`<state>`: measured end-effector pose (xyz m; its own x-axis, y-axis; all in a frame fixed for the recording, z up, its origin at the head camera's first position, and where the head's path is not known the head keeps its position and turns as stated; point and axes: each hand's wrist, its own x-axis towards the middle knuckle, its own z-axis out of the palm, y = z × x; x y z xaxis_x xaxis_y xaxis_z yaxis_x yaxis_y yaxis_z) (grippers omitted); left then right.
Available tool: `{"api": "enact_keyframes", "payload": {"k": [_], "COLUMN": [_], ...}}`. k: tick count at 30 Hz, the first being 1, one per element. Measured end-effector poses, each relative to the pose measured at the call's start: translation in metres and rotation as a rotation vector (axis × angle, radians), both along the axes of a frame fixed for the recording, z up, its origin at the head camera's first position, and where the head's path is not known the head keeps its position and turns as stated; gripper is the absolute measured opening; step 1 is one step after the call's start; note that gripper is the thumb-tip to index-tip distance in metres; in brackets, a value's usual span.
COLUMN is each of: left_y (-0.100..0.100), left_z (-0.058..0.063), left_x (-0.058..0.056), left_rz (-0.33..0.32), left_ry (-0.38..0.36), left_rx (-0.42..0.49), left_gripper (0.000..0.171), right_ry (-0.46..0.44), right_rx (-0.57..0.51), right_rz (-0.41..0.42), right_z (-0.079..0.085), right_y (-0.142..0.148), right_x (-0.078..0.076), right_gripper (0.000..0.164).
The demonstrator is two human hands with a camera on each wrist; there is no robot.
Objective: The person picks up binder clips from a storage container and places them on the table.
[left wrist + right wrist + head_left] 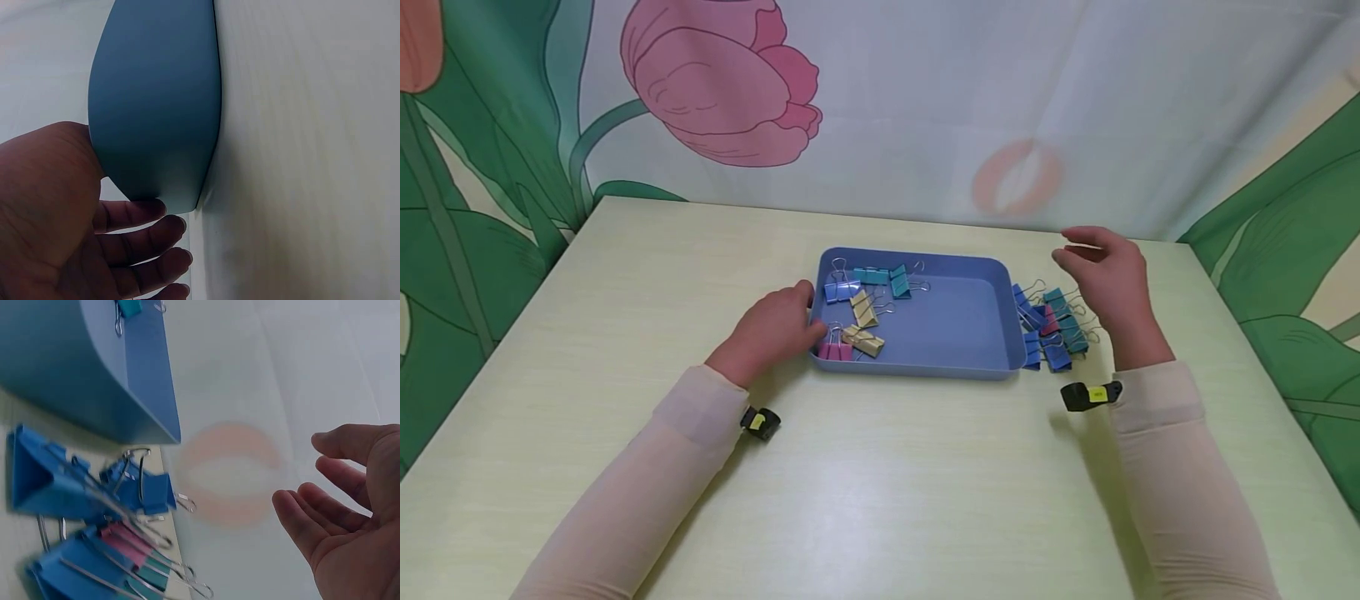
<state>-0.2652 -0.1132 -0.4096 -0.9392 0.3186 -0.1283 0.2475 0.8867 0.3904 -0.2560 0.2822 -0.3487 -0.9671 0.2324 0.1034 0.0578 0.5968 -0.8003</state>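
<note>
At the far left I see green leaf prints (505, 100) and a pink flower print (722, 83) on the backdrop. Lower down, a pale left sleeve with a black wrist camera (760, 422) leads to the left hand (769, 329). That hand grips the left wall of the blue tray (955, 325), its thumb over the rim; my left wrist view shows the index finger bent against the outside and the other fingers a little apart beside it. The tray rests on the table (850, 500). Toward its left end lie a blue clip (842, 290), a pink clip (835, 352), two yellow clips (863, 308) and two teal clips (900, 283). Just beyond the tray's right wall I have a heap of blue, pink and teal binder clips (1057, 353), with wire handles jutting out. Farthest right, the right hand (1108, 279) hangs above the table near that heap, fingers loosely bent, thumb and fingertips apart, holding nothing.
</note>
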Motion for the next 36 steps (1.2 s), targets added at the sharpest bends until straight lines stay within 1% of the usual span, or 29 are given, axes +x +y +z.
{"api": "enact_keyframes", "payload": {"k": [5, 10, 14, 20, 26, 33, 36], "left_y": [0.000, -0.001, -0.001, -0.001, -0.002, -0.001, -0.001], "left_z": [0.000, 0.000, 0.000, -0.002, -0.003, -0.003, -0.002], "left_x": [0.001, 0.001, 0.002, 0.002, 0.000, -0.001, 0.000], "left_rz": [0.001, 0.002, 0.006, 0.004, -0.002, -0.008, -0.009], "left_ry": [-0.002, -0.004, -0.005, 0.000, 0.004, 0.005, 0.006], "left_rx": [0.000, 0.004, 0.008, 0.019, 0.020, 0.019, 0.017], "left_gripper": [0.043, 0.042, 0.042, 0.042, 0.041, 0.040, 0.040], "right_ry": [0.009, 0.040, 0.060, 0.099, 0.096, 0.070, 0.066], "right_rx": [-0.085, -0.159, -0.190, -0.259, -0.279, -0.248, -0.256], "right_rz": [0.049, 0.101, 0.119, 0.169, 0.205, 0.226, 0.239], "right_z": [-0.003, -0.008, -0.012, -0.017, -0.020, -0.023, -0.023], "right_y": [-0.007, -0.012, -0.017, -0.025, -0.033, -0.041, -0.044], "right_x": [-0.001, -0.003, -0.005, -0.008, -0.009, -0.010, -0.011], "right_gripper": [0.045, 0.044, 0.043, 0.039, 0.038, 0.041, 0.042]}}
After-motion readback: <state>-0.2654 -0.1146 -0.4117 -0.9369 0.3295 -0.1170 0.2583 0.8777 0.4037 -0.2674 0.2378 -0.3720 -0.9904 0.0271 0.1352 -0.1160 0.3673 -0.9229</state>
